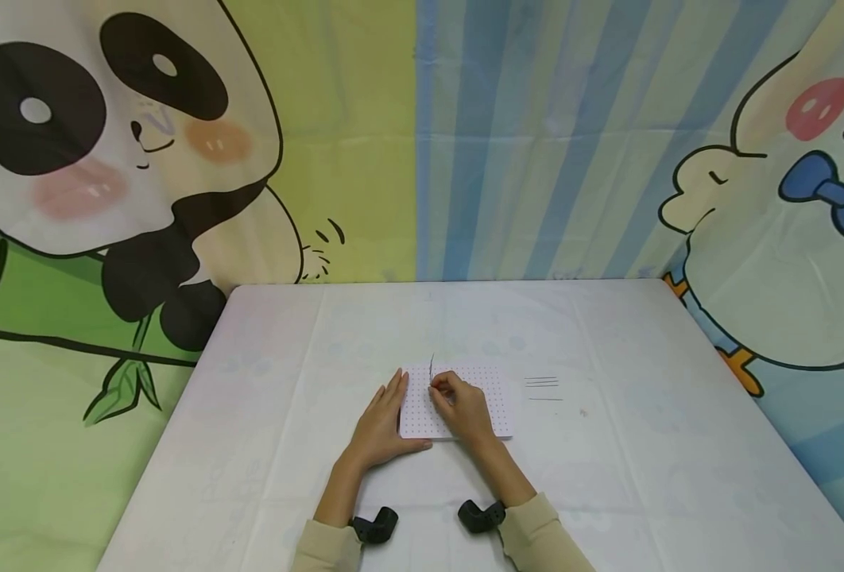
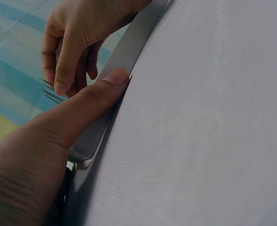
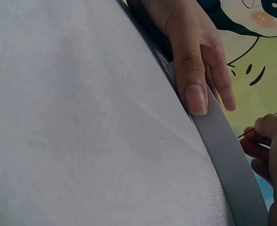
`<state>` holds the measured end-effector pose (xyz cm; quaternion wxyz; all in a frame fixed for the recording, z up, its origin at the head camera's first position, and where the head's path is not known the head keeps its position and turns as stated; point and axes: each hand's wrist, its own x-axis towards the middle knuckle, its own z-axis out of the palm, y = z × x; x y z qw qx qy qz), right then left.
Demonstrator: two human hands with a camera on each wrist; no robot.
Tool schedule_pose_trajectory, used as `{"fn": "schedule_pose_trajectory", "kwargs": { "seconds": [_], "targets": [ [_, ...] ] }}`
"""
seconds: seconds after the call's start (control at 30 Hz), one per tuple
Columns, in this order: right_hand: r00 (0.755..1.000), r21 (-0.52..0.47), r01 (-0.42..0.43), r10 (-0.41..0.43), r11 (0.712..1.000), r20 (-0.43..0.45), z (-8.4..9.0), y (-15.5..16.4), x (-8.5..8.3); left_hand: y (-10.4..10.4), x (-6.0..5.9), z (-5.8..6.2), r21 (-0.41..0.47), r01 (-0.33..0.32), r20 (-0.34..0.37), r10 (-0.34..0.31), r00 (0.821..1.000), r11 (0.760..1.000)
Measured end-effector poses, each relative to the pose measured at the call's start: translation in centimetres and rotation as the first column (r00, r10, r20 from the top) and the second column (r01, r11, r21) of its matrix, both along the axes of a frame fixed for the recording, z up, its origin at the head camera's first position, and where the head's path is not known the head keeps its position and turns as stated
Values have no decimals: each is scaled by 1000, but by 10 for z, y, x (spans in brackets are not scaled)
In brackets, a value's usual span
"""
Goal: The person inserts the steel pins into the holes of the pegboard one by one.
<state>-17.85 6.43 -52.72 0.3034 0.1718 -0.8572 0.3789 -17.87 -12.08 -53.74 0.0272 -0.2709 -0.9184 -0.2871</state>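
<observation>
So the dotted white board (image 1: 458, 401) sits flat in the middle of the worktop (image 1: 608, 477), near the front edge, with a few spare thin pins (image 1: 542, 385) lying just to its right.

The right hand (image 1: 465, 409) is over the board, fingers curled in and pinching one thin pin (image 1: 432, 369) that stands roughly upright. I'd say the trick here is to keep that pin vertical and line it up over one dot before pushing, since a thin pin would likely bend if it goes in tilted.

The left hand (image 1: 382, 425) lies flat against the board's left edge, fingers straight and close together, thumb (image 3: 194, 89) pressed along the foam-like side. Good idea, I think: it should stop the board sliding. It holds nothing, just braces.
</observation>
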Motion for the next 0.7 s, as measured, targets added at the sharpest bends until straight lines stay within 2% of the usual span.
{"fn": "schedule_pose_trajectory", "kwargs": {
  "seconds": [0.4,0.53,0.7],
  "targets": [
    [999,36,30,-29,999,-40,1,-1,0,-1,-1,-3,3,2,6,-2,1000,1000],
    [999,40,42,-41,998,-28,1,-1,1,-2,0,-2,11,5,8,-5,1000,1000],
    [1000,12,18,-17,1000,-5,1,0,2,-1,-1,-2,6,4,3,-4,1000,1000]
  ]
}}
